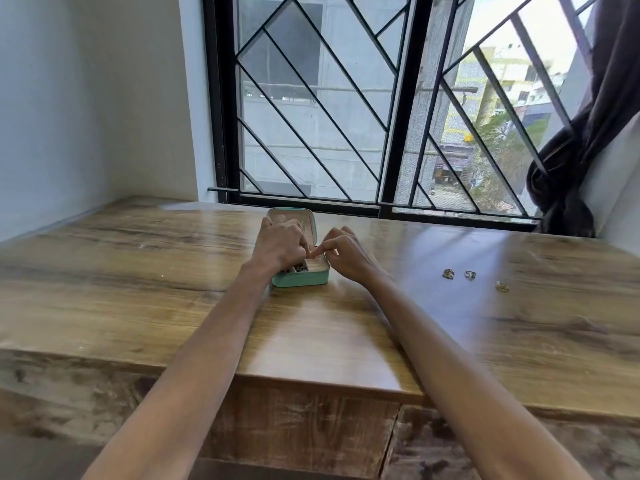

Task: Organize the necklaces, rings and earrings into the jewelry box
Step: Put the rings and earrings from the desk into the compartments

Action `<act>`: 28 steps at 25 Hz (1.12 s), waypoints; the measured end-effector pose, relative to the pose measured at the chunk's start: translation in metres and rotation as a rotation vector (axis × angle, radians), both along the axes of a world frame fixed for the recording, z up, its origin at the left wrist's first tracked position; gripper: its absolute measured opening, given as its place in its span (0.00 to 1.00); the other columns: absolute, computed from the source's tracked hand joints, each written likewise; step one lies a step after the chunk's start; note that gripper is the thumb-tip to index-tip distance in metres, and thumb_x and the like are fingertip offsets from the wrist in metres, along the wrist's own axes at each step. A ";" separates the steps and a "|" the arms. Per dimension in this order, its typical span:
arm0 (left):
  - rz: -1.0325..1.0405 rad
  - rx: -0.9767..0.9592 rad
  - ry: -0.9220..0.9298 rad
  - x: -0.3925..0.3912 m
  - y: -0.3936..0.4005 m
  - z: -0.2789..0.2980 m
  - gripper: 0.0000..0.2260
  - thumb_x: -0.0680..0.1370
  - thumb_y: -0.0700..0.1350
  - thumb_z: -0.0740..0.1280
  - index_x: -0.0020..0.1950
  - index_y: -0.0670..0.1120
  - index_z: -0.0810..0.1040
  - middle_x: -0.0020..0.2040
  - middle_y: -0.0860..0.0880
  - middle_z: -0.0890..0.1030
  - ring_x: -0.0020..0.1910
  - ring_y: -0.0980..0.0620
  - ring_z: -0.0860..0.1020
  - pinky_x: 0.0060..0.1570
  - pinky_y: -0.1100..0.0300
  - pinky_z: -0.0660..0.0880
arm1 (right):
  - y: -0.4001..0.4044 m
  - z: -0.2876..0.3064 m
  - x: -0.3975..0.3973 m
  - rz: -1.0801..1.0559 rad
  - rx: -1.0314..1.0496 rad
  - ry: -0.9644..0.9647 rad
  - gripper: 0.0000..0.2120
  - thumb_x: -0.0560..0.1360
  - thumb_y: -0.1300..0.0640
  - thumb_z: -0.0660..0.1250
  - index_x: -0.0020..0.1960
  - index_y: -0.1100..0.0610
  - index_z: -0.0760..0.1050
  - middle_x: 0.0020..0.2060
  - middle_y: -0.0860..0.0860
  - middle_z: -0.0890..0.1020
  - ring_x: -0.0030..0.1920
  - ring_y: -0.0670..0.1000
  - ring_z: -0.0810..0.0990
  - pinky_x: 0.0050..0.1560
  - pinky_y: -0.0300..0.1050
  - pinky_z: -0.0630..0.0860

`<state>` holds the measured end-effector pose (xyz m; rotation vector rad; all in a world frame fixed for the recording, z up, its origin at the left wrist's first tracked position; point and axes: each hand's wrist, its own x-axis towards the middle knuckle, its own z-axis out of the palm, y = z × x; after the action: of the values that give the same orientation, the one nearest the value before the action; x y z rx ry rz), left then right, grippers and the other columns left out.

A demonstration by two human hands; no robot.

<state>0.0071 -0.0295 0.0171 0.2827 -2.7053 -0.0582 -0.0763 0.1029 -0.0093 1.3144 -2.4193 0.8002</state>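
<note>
While both hands work over the box, the scene sorts by size like this:

Window [346,98]: black-barred; runs along the desk's far edge; dark curtain [581,150] bunched at the far right corner.

Desk [138,271]: wood grain; carries everything; the person reaches in from the near edge.

Box [300,277]: small, teal, lid raised toward the window; sits mid-desk, nearer the far edge than the near one; pale ring rolls at its right side; dark small pieces in a front-left compartment, too small to name.

Left hand [280,244]: over the box's left half; fingers curled, tips pressed down into the interior; whether they pinch anything I cannot tell.

Right hand [341,252]: at the box's right wall; forefinger stretched toward the left hand's fingertips, other fingers loosely bent; whether anything is gripped is hidden.

Rings [470,274]: three small pieces loose on the desk, well right of the box; two close together, a third [501,286] further toward the right edge; none touched.

Step in hand: probably seating a small piece into the box's slots, both hands steadying it; the piece itself is not visible.

Next move: likely the right hand goes out toward the right edge for the nearest ring [448,273]; calls for a fine fingertip pinch on something flat against the wood, then a push between the rolls.
</note>
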 end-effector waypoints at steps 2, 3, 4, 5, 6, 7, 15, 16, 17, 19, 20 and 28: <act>-0.009 0.010 -0.003 0.001 0.000 -0.001 0.09 0.74 0.46 0.65 0.47 0.55 0.85 0.58 0.55 0.78 0.60 0.51 0.70 0.58 0.52 0.60 | 0.006 0.002 0.000 -0.030 -0.027 -0.013 0.15 0.73 0.65 0.61 0.50 0.53 0.84 0.47 0.51 0.78 0.53 0.51 0.71 0.55 0.53 0.72; -0.024 0.021 0.020 0.001 0.004 -0.001 0.10 0.74 0.45 0.64 0.47 0.54 0.84 0.58 0.55 0.78 0.59 0.51 0.70 0.58 0.52 0.60 | 0.013 0.005 -0.001 -0.070 -0.067 -0.025 0.15 0.73 0.65 0.61 0.51 0.53 0.83 0.47 0.51 0.78 0.53 0.51 0.72 0.55 0.53 0.72; -0.045 0.031 0.055 0.001 0.009 0.000 0.11 0.74 0.43 0.64 0.48 0.54 0.84 0.57 0.54 0.78 0.59 0.51 0.71 0.58 0.52 0.59 | 0.023 0.008 -0.002 -0.130 -0.122 -0.038 0.14 0.74 0.64 0.62 0.52 0.52 0.82 0.48 0.51 0.78 0.54 0.51 0.72 0.55 0.52 0.72; -0.070 0.037 0.097 0.000 0.016 0.001 0.11 0.74 0.43 0.63 0.49 0.53 0.84 0.57 0.54 0.78 0.58 0.52 0.72 0.57 0.52 0.59 | 0.035 0.011 -0.004 -0.203 -0.175 -0.049 0.14 0.74 0.63 0.62 0.52 0.52 0.82 0.48 0.51 0.78 0.55 0.52 0.73 0.55 0.51 0.73; -0.099 0.044 0.137 -0.002 0.026 0.002 0.12 0.74 0.42 0.62 0.49 0.53 0.83 0.57 0.54 0.78 0.58 0.52 0.73 0.57 0.52 0.59 | 0.050 0.015 -0.007 -0.286 -0.208 -0.054 0.14 0.74 0.63 0.62 0.53 0.52 0.81 0.50 0.52 0.78 0.55 0.52 0.74 0.55 0.49 0.73; -0.133 0.046 0.171 -0.004 0.038 0.003 0.12 0.74 0.42 0.62 0.50 0.53 0.83 0.56 0.54 0.78 0.58 0.51 0.73 0.57 0.53 0.58 | 0.067 0.017 -0.012 -0.368 -0.210 -0.052 0.14 0.73 0.64 0.62 0.54 0.53 0.81 0.51 0.52 0.78 0.57 0.53 0.75 0.55 0.48 0.73; -0.344 0.132 -0.008 -0.066 0.157 -0.011 0.15 0.76 0.44 0.61 0.61 0.54 0.77 0.62 0.51 0.77 0.65 0.49 0.71 0.61 0.53 0.62 | 0.185 0.005 -0.057 -0.695 0.169 -0.247 0.18 0.73 0.59 0.68 0.62 0.58 0.76 0.63 0.58 0.72 0.62 0.57 0.73 0.62 0.46 0.69; -0.349 0.159 -0.046 -0.074 0.165 -0.013 0.16 0.76 0.44 0.61 0.62 0.53 0.77 0.62 0.51 0.78 0.65 0.49 0.72 0.61 0.54 0.62 | 0.189 0.004 -0.061 -0.686 0.181 -0.270 0.18 0.72 0.57 0.70 0.61 0.59 0.76 0.62 0.58 0.74 0.62 0.57 0.74 0.61 0.46 0.69; -0.351 0.189 -0.077 -0.080 0.172 -0.016 0.16 0.76 0.44 0.61 0.62 0.53 0.76 0.61 0.52 0.78 0.64 0.50 0.72 0.61 0.55 0.63 | 0.191 0.002 -0.063 -0.672 0.167 -0.290 0.18 0.71 0.56 0.71 0.59 0.59 0.78 0.60 0.59 0.77 0.61 0.57 0.75 0.60 0.47 0.71; -0.345 0.263 -0.115 -0.087 0.179 -0.020 0.16 0.76 0.44 0.62 0.63 0.52 0.76 0.61 0.52 0.79 0.64 0.49 0.73 0.60 0.56 0.65 | 0.192 0.001 -0.065 -0.646 0.109 -0.325 0.13 0.70 0.56 0.73 0.53 0.58 0.82 0.53 0.58 0.82 0.56 0.56 0.79 0.54 0.45 0.74; -0.342 0.300 -0.129 -0.090 0.180 -0.023 0.16 0.76 0.43 0.62 0.63 0.51 0.76 0.61 0.51 0.79 0.63 0.49 0.73 0.60 0.57 0.66 | 0.192 0.001 -0.064 -0.644 0.086 -0.336 0.10 0.70 0.56 0.72 0.51 0.57 0.83 0.50 0.57 0.84 0.54 0.55 0.80 0.50 0.43 0.74; -0.322 0.514 -0.149 -0.108 0.177 -0.037 0.18 0.75 0.51 0.68 0.62 0.45 0.76 0.63 0.42 0.76 0.64 0.45 0.73 0.62 0.55 0.69 | 0.188 -0.001 -0.066 -0.613 -0.014 -0.414 0.09 0.71 0.59 0.69 0.49 0.54 0.84 0.45 0.57 0.84 0.49 0.53 0.79 0.51 0.46 0.75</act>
<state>-0.1009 0.1471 -0.0199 -0.0083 -2.8145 -0.8628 -0.1418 0.2914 -0.0106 0.3548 -2.8754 0.9608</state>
